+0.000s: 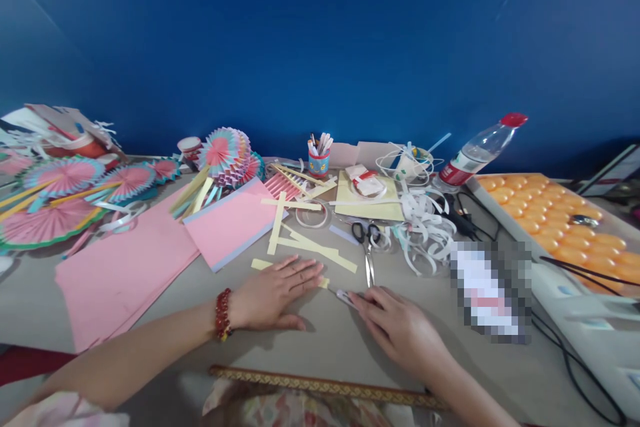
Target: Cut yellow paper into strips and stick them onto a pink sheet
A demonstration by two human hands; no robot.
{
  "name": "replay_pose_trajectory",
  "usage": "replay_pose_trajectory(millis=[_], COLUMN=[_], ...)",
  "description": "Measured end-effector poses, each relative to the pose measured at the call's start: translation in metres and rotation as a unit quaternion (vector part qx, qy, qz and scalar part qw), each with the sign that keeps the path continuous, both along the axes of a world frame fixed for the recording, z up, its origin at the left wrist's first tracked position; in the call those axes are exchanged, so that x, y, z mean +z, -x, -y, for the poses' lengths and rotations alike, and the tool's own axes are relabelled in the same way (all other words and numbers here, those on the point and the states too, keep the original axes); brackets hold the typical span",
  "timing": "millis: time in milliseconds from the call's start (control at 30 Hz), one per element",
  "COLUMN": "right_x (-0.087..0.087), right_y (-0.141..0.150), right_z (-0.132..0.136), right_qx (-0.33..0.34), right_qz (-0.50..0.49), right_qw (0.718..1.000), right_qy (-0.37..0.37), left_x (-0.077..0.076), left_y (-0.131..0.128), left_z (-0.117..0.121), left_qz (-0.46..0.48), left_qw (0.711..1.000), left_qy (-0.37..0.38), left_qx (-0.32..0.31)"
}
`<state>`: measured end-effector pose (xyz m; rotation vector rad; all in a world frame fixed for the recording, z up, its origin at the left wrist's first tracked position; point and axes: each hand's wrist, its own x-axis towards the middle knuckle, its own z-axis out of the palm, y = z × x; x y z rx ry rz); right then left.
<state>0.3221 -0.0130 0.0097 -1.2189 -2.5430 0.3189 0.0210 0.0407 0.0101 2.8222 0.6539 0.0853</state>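
Observation:
My left hand [277, 290] lies flat with its fingers stretched out, pressing a pale yellow paper strip [260, 264] against the table. Most of that strip is hidden under the fingers; its right end shows past the fingertips. A small craft knife [346, 297] with a whitish handle is gripped in my right hand [393, 320], its thin tip pointing at the strip's right end. Whether the tip touches the paper I cannot tell. Several more yellow strips [320, 247] lie crossed beyond the left hand. Black-handled scissors [369, 250] rest beyond the right hand.
Pink paper sheets [125, 273] and folded paper fans [227, 157] spread across the left. At the back stand a pen cup [319, 163] and a tilted plastic bottle [475, 153]. Curled white strips [425, 227], cables [565, 353] and an orange bumpy pad [555, 220] occupy the right.

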Motion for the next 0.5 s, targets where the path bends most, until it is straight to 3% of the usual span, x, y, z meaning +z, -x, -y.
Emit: replay_pose_trajectory(millis=[500], right_x=[0.0009], right_y=[0.0073], right_z=[-0.0028], right_qx=[0.035], right_qz=[0.012], right_qw=[0.999], right_qy=[-0.02], left_x=[-0.0008], left_y=[0.0016], left_z=[0.0001], left_qz=[0.016], left_qw=[1.0], left_qy=[0.006], left_qx=[-0.002])
